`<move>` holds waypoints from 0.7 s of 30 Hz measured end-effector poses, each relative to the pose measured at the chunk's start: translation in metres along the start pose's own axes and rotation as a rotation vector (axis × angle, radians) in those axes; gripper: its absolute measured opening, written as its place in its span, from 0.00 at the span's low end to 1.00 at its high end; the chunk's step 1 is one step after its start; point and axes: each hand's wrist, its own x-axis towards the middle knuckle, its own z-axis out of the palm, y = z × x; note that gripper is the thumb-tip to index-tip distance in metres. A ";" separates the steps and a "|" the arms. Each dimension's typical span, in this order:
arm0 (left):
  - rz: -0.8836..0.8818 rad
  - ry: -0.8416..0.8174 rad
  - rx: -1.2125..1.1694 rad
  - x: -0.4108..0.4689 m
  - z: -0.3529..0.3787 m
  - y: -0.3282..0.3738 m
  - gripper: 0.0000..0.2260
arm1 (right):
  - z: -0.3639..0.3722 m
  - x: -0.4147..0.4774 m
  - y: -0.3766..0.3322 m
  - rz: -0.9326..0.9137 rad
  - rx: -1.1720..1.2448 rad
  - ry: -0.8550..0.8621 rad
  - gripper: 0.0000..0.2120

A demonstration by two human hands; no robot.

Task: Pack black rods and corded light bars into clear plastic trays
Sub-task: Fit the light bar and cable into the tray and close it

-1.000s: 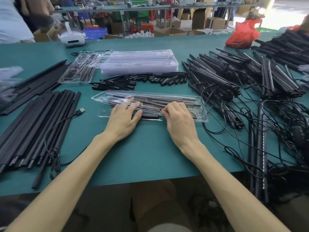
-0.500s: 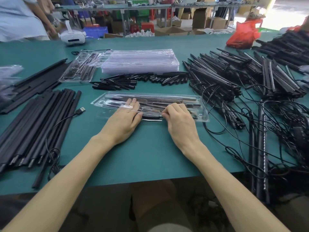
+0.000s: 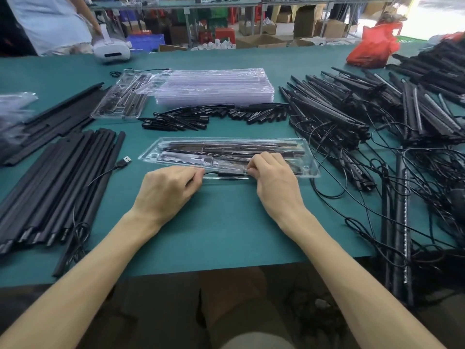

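Head view. Mid-bench, toward the near edge: tray (image 3: 310, 161) lying lengthwise, loaded with dark rods and bars under its clear walls; count not readable.

Grips: left hand (image 3: 168, 192) clenched, thumb and fingers pinching a cord (image 3: 226, 174) at the tray's near rim. The right hand (image 3: 274, 182) is likewise curled, pinching the same cord at the other end of its thick black inline block. The cord runs along the rim between the hands. Cannot tell whether it sits in a channel or rides on top of the rim.

Stock: rods (image 3: 55, 187) in a row at the left edge, USB plug (image 3: 125, 161) just beside them. The light bars (image 3: 334, 114) are heaped toward the right edge, with tangled leads (image 3: 377, 197) spilling to the near right corner. The empty trays (image 3: 214, 84) are stacked at the far side, with short black pieces (image 3: 214, 114) between the stack and the tray. A filled tray (image 3: 120, 99) sits left of the stack.

Judgement: step in hand is seating the cord.

Risks:
- Block not pressed fully home, so it springs out.
- Thin wall flexes or the tray slides under a two-hand push, dislodging seated parts.
- Slack cord gets trapped across the rim.
- Loose leads on the right snag when the tray is lifted.
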 end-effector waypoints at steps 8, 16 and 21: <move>0.167 0.288 0.037 0.006 0.002 -0.004 0.12 | 0.000 0.000 0.000 -0.026 -0.027 -0.026 0.06; -0.034 -0.220 -0.093 0.004 0.007 -0.026 0.22 | -0.002 -0.001 0.000 -0.018 -0.010 -0.023 0.06; -0.104 -0.229 -0.147 -0.006 -0.007 -0.057 0.21 | -0.001 0.000 0.000 -0.005 0.003 -0.017 0.07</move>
